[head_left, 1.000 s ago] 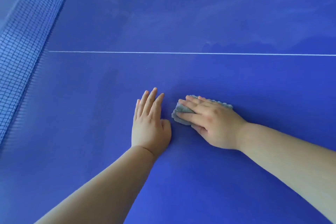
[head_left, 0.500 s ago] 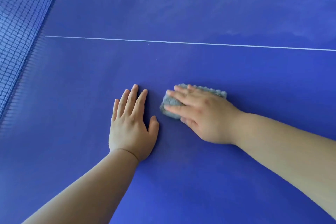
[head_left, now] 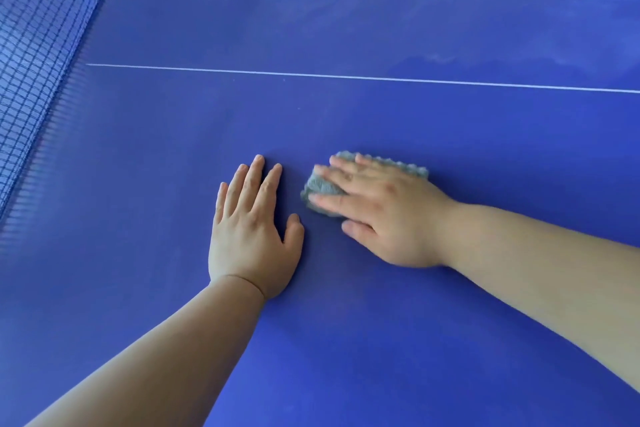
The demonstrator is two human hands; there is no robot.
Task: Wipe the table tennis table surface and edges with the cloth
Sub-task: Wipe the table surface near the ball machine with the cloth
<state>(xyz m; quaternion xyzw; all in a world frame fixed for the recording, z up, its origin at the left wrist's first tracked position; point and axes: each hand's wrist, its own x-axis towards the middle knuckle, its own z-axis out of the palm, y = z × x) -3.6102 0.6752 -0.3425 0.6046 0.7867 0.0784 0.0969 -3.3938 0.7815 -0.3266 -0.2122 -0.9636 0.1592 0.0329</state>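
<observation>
The small grey-blue folded cloth with a nubby, scalloped edge lies on the deep blue table tennis table top, on the near side of the thin white centre line. The right hand lies flat on top of it and covers most of it, its fingers straight and slightly spread, pressing it onto the surface; only the cloth's left end and far edge show. Just to the left, apart from the cloth, the left hand rests palm down on the bare table, fingers straight and close together, thumb out. Pale cloudy streaks mark the surface beyond the line. The dark mesh net runs along the left side.
</observation>
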